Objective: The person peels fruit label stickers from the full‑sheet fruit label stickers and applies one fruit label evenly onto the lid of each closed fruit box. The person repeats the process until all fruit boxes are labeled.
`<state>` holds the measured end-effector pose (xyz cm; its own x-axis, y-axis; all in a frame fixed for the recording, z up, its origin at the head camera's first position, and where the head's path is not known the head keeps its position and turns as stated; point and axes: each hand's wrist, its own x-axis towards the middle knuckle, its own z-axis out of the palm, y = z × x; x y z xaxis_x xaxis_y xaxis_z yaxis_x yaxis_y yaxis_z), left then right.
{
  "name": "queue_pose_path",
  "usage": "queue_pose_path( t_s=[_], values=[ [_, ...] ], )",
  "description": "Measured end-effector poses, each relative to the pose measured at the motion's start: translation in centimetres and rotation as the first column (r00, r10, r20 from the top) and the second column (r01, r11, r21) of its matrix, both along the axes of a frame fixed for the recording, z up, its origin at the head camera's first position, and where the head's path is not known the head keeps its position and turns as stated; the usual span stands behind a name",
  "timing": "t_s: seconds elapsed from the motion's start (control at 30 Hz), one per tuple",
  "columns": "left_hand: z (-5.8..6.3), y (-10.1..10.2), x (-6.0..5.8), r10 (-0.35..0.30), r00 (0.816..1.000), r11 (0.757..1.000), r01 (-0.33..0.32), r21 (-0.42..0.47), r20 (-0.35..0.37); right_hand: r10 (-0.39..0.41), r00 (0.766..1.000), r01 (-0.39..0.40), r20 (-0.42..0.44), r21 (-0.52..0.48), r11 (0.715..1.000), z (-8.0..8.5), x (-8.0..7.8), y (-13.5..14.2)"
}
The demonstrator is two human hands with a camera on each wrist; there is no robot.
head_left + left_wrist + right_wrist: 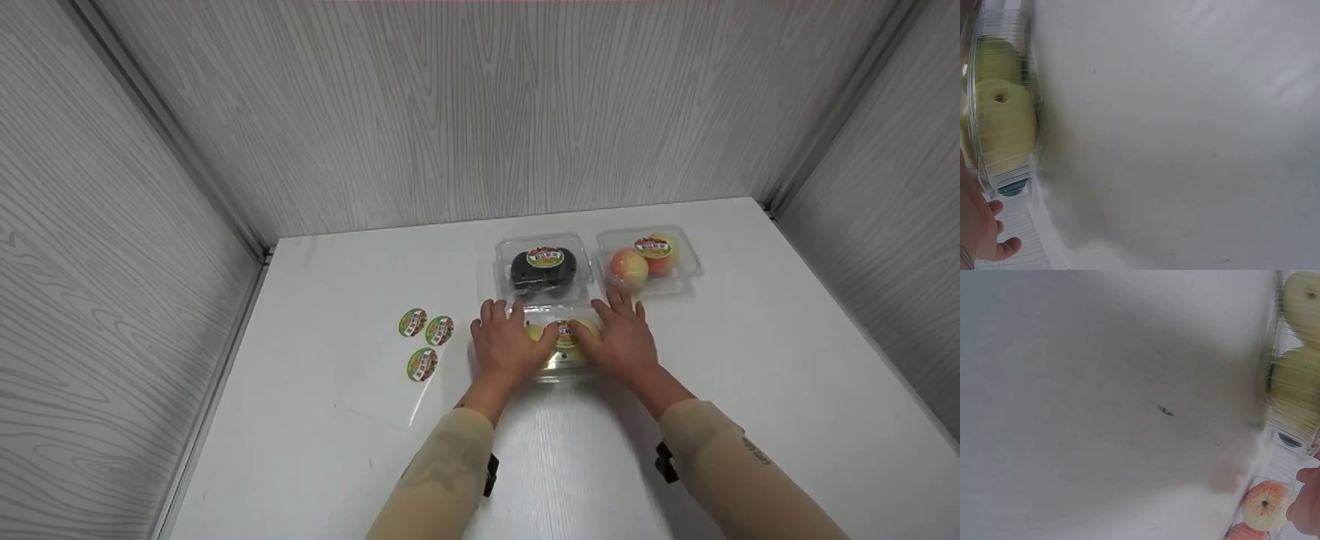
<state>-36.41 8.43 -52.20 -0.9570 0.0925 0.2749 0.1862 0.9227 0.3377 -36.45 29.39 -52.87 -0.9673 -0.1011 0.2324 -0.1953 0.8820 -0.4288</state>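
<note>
A clear plastic box point(564, 373) of yellow-green fruit point(1005, 121) lies on the table between both hands. My left hand point(508, 346) rests over its left end, the thumb on the round label point(566, 334) on the lid. From the right, my right hand point(624, 341) lies over the other end, its thumb also at the label. The fingers of both hands stretch forward past the box ends. In the right wrist view, the pale fruit point(1300, 377) shows through the ribbed side wall.
Behind stands a clear box with dark fruit point(544, 271) and a label. Right of it is another labelled box holding red-and-yellow fruit point(628, 268). Three round stickers point(422, 364) lie to the left on a transparent sheet point(379, 401). Grey wood-grain panels point(465, 112) enclose the table.
</note>
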Motion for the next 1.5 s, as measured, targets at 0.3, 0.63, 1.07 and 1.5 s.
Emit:
queue_pose_path(
  t_s=[0.3,0.63,1.07,1.5],
  values=[
    [-0.1,-0.9,0.6,-0.042,0.999,0.998,0.042,-0.036,0.009,0.026,1.000,-0.026,-0.005,0.023,0.999,0.1,0.7,-0.2],
    [-0.2,-1.0,0.7,-0.043,0.998,0.996,0.046,-0.074,0.038,0.039,0.998,-0.041,0.043,0.043,0.998,0.1,1.1,-0.2],
    [-0.3,-1.0,0.7,-0.042,0.997,0.994,0.047,-0.097,0.057,0.048,0.999,-0.049,0.019,0.032,0.998,0.0,1.3,0.0],
    [-0.1,-1.0,0.8,-0.045,0.998,0.996,0.049,-0.076,0.053,0.049,0.998,-0.050,0.028,0.031,0.998,-0.1,1.1,0.0]
  ],
)
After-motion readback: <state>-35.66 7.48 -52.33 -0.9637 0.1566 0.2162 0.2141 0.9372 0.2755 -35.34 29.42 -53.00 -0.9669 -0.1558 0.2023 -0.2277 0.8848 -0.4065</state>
